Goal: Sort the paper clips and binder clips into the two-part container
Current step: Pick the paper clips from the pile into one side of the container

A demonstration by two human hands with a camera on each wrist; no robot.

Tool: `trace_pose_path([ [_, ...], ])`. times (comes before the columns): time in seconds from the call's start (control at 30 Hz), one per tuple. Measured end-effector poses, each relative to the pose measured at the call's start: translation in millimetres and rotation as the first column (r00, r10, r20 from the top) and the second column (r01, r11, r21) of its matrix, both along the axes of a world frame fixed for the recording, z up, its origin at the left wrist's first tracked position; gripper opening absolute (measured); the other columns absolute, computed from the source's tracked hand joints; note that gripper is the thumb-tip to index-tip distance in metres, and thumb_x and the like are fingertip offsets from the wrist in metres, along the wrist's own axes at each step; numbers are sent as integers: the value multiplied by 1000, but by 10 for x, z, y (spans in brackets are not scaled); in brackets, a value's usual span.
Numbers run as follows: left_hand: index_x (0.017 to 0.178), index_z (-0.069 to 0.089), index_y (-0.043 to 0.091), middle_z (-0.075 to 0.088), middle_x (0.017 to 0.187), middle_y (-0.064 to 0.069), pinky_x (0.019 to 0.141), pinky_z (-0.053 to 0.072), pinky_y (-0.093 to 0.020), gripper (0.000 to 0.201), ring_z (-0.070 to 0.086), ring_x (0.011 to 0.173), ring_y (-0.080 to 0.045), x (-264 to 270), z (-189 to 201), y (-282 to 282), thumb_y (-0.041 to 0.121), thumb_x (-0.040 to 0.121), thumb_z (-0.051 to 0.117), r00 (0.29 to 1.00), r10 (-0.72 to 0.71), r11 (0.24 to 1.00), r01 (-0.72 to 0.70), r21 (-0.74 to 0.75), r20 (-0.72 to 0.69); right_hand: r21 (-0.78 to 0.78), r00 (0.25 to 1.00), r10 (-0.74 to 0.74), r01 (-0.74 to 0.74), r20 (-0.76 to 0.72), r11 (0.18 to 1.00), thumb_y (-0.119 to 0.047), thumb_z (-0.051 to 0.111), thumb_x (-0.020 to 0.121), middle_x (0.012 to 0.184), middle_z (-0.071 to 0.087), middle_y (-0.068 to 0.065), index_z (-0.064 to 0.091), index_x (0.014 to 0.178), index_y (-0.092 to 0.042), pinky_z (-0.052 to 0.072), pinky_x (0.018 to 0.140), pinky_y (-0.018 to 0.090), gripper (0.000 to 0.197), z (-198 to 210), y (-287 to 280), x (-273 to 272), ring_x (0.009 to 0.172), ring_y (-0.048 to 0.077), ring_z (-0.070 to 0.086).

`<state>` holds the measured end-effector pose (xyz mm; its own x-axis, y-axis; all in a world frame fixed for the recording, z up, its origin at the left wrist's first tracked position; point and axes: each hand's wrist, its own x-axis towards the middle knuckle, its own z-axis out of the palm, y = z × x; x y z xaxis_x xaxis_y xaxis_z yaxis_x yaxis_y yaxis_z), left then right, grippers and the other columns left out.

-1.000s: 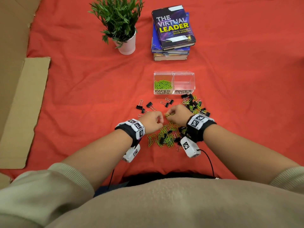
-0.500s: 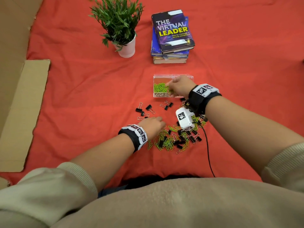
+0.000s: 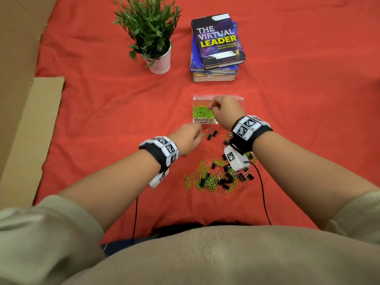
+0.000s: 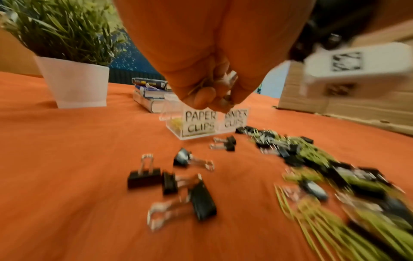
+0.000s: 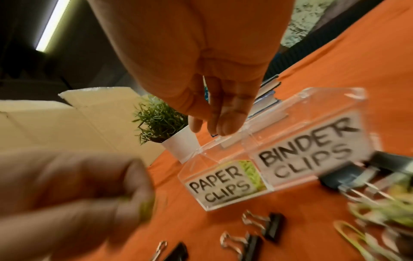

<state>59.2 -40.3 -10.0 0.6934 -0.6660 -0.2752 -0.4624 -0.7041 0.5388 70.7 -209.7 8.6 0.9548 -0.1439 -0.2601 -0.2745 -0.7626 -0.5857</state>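
Red cloth (image 3: 102,112), cardboard (image 3: 24,130) alongside.

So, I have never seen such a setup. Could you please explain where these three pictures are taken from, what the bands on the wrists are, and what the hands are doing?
There is no machine here: a person sorts clips with bare hands. The large picture comes from a camera worn on the head, looking down. The other two come from a white camera strapped at each wrist, looking along the fingers.

On the red cloth lie a mixed pile of paper and binder clips, a clear two-part container, a potted plant and stacked books.

The right hand hovers over the container, fingers relaxed and empty. The left hand, nearer the body, appears to pinch green paper clips.
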Motion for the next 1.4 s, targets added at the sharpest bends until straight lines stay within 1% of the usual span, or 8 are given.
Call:
trace_pose_path([
  [0.27, 109, 56, 0, 58, 113, -19, 87, 46, -40, 21, 57, 105, -35, 713, 102, -545, 10, 95, 44, 993, 31, 984, -51, 173, 115, -80, 853, 383, -436, -355, 896, -16, 61, 83, 104, 58, 3, 63, 106, -14, 50, 85, 29, 23, -360, -130, -925, 97, 17, 54],
  [0.4, 116, 54, 1, 56, 119, -20, 88, 46, -43, 24, 56, 107, -38, 782, -16, -659, 11, 95, 48, 991, 16, 961, -52, 272, 134, -176, 842, 426, -498, -331, 849, -26, 66, 81, 107, 50, 5, 58, 113, -11, 48, 90, 37, 36, -486, -112, -1036, 108, 21, 46],
  [0.57, 126, 52, 7, 53, 130, -14, 100, 42, -38, 35, 49, 121, -30, 649, -40, -567, 10, 91, 50, 987, 16, 993, -34, 112, 158, -275, 825, 487, -557, -286, 784, -22, 59, 85, 111, 51, 9, 56, 111, -7, 49, 81, 37, 31, -478, -45, -1064, 109, 26, 47],
  [0.7, 110, 58, 12, 54, 116, -7, 93, 46, -39, 21, 50, 112, -24, 315, -9, -384, 16, 90, 51, 979, 42, 998, -52, 45, 198, -296, 814, 513, -578, -271, 760, -21, 55, 86, 110, 57, 9, 59, 109, -7, 50, 85, 38, 27, -503, 4, -1057, 110, 26, 49],
  [0.87, 86, 58, 18, 56, 96, 0, 83, 52, -38, 4, 57, 92, -20, -325, -167, -148, 21, 87, 55, 1000, 26, 984, -28, 177, 11, -179, 860, 437, -489, -262, 854, -18, 58, 85, 98, 61, 6, 64, 93, -9, 53, 80, 36, 14, -516, -3, -1031, 96, 22, 56],
  [1.1, 113, 53, 9, 53, 115, -9, 86, 48, -41, 40, 55, 108, -28, -708, -407, -96, 37, 87, 63, 998, 69, 961, -69, 268, 10, 154, 958, 98, -58, -268, 986, -15, 71, 81, 72, 63, -5, 64, 80, -14, 46, 57, 18, 7, -341, -162, -936, 64, 9, 57],
  [1.27, 115, 53, 5, 52, 117, -12, 87, 48, -42, 35, 53, 111, -30, -761, -447, -123, 28, 91, 60, 998, 51, 965, -60, 256, 43, 448, 954, -7, 148, -299, 882, -9, 73, 80, 83, 70, 7, 65, 92, -11, 55, 75, 32, 15, -261, -284, -928, 71, 18, 63],
  [1.4, 107, 56, 4, 52, 109, -11, 84, 49, -43, 20, 54, 107, -30, -750, -468, -104, 18, 93, 56, 999, 9, 968, -22, 248, 52, 667, 937, -66, 292, -342, 685, 0, 66, 83, 82, 67, 5, 67, 97, -16, 56, 73, 25, 21, -259, -305, -961, 73, 15, 64],
])
